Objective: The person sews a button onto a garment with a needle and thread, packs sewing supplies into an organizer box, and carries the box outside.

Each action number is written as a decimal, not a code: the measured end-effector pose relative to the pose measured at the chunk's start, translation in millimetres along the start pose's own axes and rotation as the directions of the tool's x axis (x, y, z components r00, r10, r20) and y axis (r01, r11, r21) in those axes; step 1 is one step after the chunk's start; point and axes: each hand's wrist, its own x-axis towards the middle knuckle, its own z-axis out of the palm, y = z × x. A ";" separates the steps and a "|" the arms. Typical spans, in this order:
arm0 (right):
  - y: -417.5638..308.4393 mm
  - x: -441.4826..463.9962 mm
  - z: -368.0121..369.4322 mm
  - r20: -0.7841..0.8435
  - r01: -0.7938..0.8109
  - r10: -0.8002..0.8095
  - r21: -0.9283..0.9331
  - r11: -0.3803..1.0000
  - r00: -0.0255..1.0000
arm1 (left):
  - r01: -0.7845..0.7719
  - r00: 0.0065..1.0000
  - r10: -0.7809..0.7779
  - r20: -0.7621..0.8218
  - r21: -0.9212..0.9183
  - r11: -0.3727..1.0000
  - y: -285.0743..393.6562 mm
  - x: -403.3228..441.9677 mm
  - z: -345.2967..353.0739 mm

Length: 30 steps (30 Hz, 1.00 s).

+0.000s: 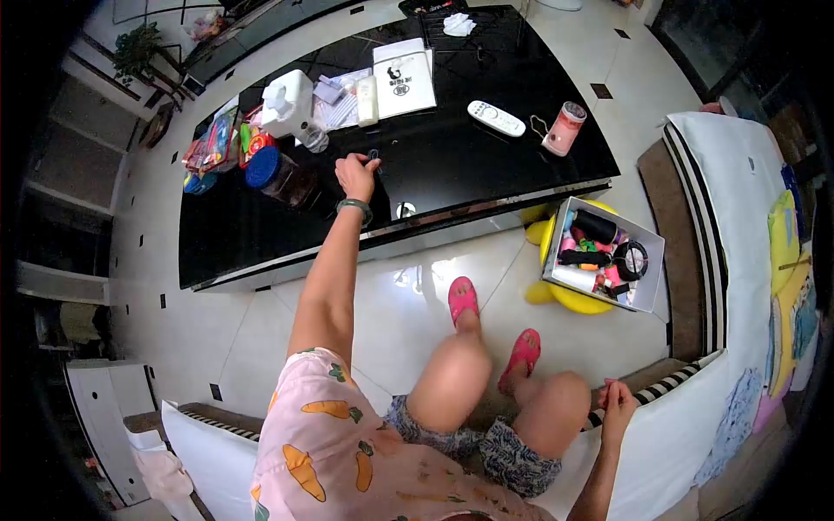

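My left hand reaches out over the glossy black table, its fingers closed at the tabletop. A small dark looped object shows at the fingertips, too small to name. Just left of that hand stands a clear jar with a blue lid. My right hand is raised beside my right knee, fingers curled and pressed together; whatever they may hold is too small to see. A grey-white box with thread spools and a black coil lies beyond that hand.
On the table are a white remote, a pink cup, a white paper bag, a tissue box and colourful packets. The box rests on a yellow stool. A white-covered sofa stands at right.
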 end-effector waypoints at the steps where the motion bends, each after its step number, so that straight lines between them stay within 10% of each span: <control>1: -2.3 0.0 2.7 -0.002 -0.005 0.005 0.000 1.000 1.000 | -0.002 1.000 0.002 0.005 0.001 1.000 -0.2 3.6 8.7; 9: -6.2 5.8 17.8 -0.021 0.003 -0.004 -0.084 0.996 1.000 | -0.262 0.956 0.289 0.048 -0.305 0.916 46.8 33.0 26.5; 15: -11.0 4.5 18.2 -0.109 -0.097 0.095 -0.014 0.995 0.990 | -0.308 0.946 0.306 0.110 0.007 0.951 40.9 34.7 35.2; 17: -7.5 3.5 16.4 -0.089 -0.065 0.069 0.046 0.997 0.994 | -0.251 0.963 0.256 0.079 -0.067 0.966 36.2 34.3 37.0; 19: -2.1 1.8 11.5 -0.121 -0.071 0.076 0.042 0.997 0.990 | 0.155 0.980 -0.045 0.194 -0.603 0.782 60.3 18.3 19.8; 23: -3.1 11.0 5.3 -0.114 -0.077 0.072 -0.045 0.996 0.991 | 0.378 0.902 0.057 0.427 -0.848 0.370 84.8 -12.3 4.4; 30: -96.3 191.5 118.8 -0.056 0.454 -0.453 -0.007 0.891 0.890 | 0.693 0.712 0.106 0.694 -0.719 0.051 246.6 -175.0 -115.1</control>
